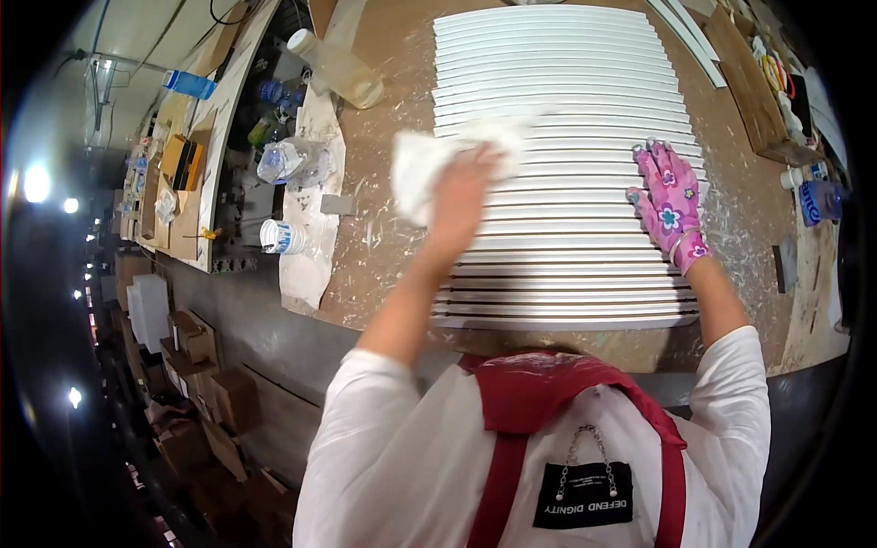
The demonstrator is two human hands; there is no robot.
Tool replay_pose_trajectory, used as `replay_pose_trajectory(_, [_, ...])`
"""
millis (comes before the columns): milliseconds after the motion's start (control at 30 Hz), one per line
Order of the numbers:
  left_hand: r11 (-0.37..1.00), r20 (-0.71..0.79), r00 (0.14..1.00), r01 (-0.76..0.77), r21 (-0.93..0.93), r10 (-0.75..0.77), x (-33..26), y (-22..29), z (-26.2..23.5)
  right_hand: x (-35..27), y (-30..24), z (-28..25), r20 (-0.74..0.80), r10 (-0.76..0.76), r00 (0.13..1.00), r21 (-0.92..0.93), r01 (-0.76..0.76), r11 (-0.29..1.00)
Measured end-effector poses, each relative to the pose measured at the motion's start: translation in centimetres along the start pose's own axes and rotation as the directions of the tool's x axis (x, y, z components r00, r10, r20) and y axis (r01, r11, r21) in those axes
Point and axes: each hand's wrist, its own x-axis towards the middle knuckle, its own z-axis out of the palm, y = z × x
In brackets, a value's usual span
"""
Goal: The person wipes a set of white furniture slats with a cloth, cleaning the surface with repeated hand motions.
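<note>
A stack of white slats (566,137) lies side by side in rows across the workbench in front of me. My left hand (468,187), bare and smeared by motion, presses a white cloth (417,169) onto the left part of the slats. Some of the cloth hangs past their left ends. On the right ends of the slats rests my right hand (671,205), in a pink flowered glove. Its fingers are stretched out and it holds nothing.
The brown workbench (375,228) is spotted with white. At its left are a large bottle (338,68), a clear plastic bottle (285,162), a white cup (281,237) and a small grey block (337,205). A wooden box (751,91) and a blue-labelled bottle (820,201) stand right.
</note>
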Motion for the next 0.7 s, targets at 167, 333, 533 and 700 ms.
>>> replay_pose_trajectory(167, [0.892, -0.153, 0.879, 0.435, -0.126, -0.451, 1.3, -3.4, -5.5, 0.2, 0.3, 0.1, 0.01, 0.017, 1.0, 0.047, -0.017, 0.999])
replay_pose_trajectory(333, [0.988, -0.054, 0.998, 0.0, -0.154, -0.009, 10.9, 7.9, 3.0, 0.4, -0.1, -0.7, -0.006, -0.007, 1.0, 0.046, 0.007, 0.999])
replay_pose_trajectory(533, [0.983, -0.04, 0.999, -0.008, -0.186, 0.001, 8.1, 2.0, 7.0, 0.3, -0.5, -1.0, -0.046, -0.019, 0.999, 0.076, 0.023, 0.997])
replay_pose_trajectory(700, [0.777, -0.22, 0.747, 0.617, -0.125, -0.628, -0.8, -14.6, -0.2, 0.8, -1.4, -1.3, -0.022, 0.003, 1.0, 0.082, -0.002, 0.997])
